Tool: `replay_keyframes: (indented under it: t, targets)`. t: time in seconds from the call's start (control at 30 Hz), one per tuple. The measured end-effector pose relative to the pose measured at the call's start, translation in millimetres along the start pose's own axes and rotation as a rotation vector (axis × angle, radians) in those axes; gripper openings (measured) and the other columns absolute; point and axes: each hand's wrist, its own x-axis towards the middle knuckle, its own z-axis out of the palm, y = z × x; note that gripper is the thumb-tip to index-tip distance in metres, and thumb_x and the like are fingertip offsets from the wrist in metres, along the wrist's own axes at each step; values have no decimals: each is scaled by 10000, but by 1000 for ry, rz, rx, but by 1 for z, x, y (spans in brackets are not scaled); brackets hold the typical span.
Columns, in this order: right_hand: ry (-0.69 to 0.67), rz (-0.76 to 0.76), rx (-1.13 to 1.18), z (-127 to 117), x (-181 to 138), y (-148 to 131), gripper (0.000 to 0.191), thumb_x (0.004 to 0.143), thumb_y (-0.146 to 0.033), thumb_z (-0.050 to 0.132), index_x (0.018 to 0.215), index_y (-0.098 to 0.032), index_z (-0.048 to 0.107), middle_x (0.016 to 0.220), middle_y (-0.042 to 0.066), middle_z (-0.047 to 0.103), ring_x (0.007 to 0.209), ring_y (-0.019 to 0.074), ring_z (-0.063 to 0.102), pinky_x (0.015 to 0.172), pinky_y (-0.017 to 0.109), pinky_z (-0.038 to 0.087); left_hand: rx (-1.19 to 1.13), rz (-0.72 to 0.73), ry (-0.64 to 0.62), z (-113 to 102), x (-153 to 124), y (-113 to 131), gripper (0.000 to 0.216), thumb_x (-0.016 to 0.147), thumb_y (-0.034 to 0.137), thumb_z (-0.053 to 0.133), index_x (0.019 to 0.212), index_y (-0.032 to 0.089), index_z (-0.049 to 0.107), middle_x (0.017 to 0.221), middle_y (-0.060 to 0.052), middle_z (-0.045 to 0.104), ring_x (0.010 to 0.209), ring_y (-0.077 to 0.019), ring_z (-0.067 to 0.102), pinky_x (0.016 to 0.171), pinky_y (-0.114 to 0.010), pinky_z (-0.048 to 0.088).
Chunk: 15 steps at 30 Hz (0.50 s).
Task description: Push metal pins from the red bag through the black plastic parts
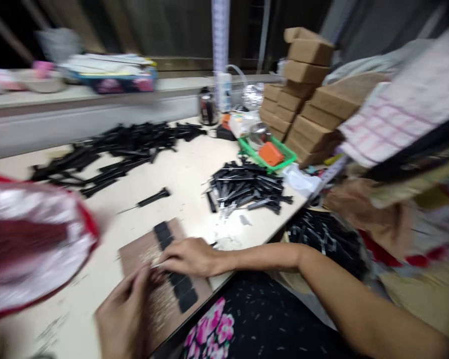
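My left hand (125, 309) and my right hand (192, 257) meet over a brown board (132, 250) at the table's near edge. Both are closed in a pinch, and a small thin whitish piece (157, 265) shows between their fingertips; blur hides what it is. A row of black square pieces (187, 294) crosses the board, partly under my right hand. Tiny pale bits (159, 311) lie scattered on the board by my left hand. Beyond the board rests a slim black part (153, 198) with a thin metal rod.
Long black parts (130, 142) are heaped at the back left, and smaller black parts (247, 184) with metal ends at the right. A green basket (288, 155) and stacked cardboard boxes (310, 132) stand behind. A red-rimmed silvery bag (75, 239) is at the left.
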Motion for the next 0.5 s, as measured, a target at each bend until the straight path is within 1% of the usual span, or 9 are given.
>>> replay_keyframes:
  t: [0.03,0.07,0.13,0.17,0.27,0.37,0.43,0.5]
  targets:
    - [31,5,66,4,0,0,228,920,-384,503,1014,-209,614,1002,-4,658,933,129,602,707,203,429,-36,-58,-34,-2,1,-1,402,699,529,645,880,181,734,761,-24,734,777,-239,660,744,-331,505]
    - [43,-1,116,8,-1,0,218,926,-370,496,1007,-206,614,980,-2,662,896,122,608,713,205,427,-96,-82,-53,-3,2,-3,405,695,515,657,890,168,731,782,-33,734,782,-230,655,747,-318,500]
    - [57,-12,111,13,0,-1,195,929,-338,495,931,-188,620,895,2,654,823,119,600,698,213,421,-210,-96,-61,-3,4,-7,395,698,496,668,868,144,726,738,-45,717,725,-198,632,708,-286,489]
    - [52,-32,72,15,0,-1,169,927,-311,503,928,-186,617,897,8,645,827,122,591,703,218,416,-262,-111,-68,-2,5,-10,379,696,487,676,828,134,723,697,-46,701,679,-178,612,673,-270,480]
    - [60,-145,-174,17,0,-6,172,942,-263,468,910,-183,618,873,28,619,821,135,555,691,238,391,-507,-191,-67,3,4,-18,341,652,447,727,742,120,699,664,-42,670,568,-119,547,569,-230,447]
    - [90,-297,-460,17,1,-13,267,972,-233,382,868,-187,624,829,43,604,809,160,514,674,276,355,-701,-312,-77,5,3,-22,335,585,413,781,664,109,665,612,-25,631,504,-87,500,517,-214,422]
    - [92,-358,-571,16,4,-17,285,976,-215,364,858,-193,623,821,49,602,801,168,496,657,289,335,-734,-327,-63,4,4,-22,331,580,403,786,657,109,656,603,-17,620,497,-83,494,511,-214,417]
    - [68,-366,-604,16,8,-19,267,970,-204,379,854,-193,619,814,51,598,787,167,490,644,287,327,-681,-263,-26,2,4,-23,317,622,408,761,683,113,662,622,-16,627,515,-88,503,525,-216,418]
